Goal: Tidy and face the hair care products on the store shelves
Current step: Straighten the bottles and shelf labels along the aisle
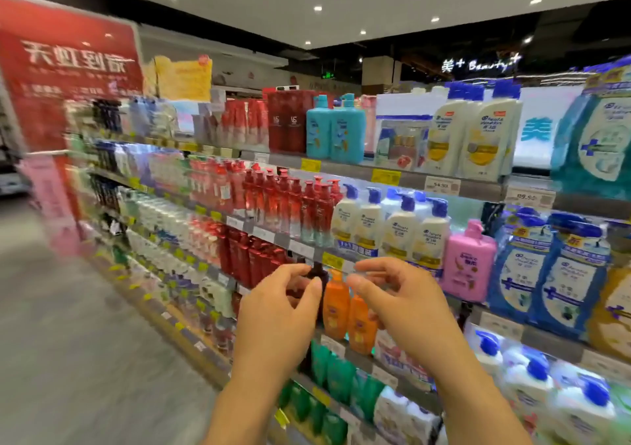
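Currently: left hand (280,311) pinching dark bottle (316,274) pump; right hand (399,304) curled, empty, near orange bottles (336,304) on middle shelf (362,350). Risk of toppling packed neighbours through hurried pulling; motion blur obscuring contact.

One head-worn camera looks forward and slightly down along the shelves (375,171), which run off to the left. It stands close; both hands reach into view from below.
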{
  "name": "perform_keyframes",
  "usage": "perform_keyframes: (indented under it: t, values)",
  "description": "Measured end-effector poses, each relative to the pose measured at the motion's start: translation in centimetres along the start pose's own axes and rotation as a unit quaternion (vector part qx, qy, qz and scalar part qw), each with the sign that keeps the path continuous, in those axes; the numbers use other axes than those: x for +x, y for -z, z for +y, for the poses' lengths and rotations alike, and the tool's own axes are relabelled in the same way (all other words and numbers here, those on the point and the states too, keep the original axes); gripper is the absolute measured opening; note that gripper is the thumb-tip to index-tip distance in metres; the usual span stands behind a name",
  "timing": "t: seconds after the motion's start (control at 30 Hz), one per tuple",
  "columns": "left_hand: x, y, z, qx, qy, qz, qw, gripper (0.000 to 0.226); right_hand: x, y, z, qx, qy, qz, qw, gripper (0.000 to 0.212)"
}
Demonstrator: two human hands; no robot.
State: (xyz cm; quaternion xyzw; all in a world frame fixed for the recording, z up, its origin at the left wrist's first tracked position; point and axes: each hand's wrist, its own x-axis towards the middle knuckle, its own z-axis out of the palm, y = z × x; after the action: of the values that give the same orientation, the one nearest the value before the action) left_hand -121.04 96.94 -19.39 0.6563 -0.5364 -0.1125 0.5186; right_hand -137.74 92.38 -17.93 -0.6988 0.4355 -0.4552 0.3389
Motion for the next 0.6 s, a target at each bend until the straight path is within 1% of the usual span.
perform_keyframes:
  t: [0.1,0.27,0.47,0.6]
  values:
    - [2.9,4.4,-4.0,0.004,0.021,0.028,0.999,0.018,2.5,-6.3,-1.6,0.02,0.011,-0.015,1.0,0.008]
    - [6.7,9.5,-9.3,0.01,0.041,0.05,0.998,0.016,6.0,-13.9,-2.7,0.054,0.007,-0.048,0.997,0.006]
    - [11.6,12.1,-14.4,0.006,0.068,0.071,0.995,0.012,10.4,-20.5,-2.7,0.058,0.004,-0.088,0.994,0.004]
    - [16.2,12.2,-17.4,0.011,0.075,0.077,0.994,0.012,14.6,-23.6,-1.8,0.049,0.005,-0.092,0.995,0.004]
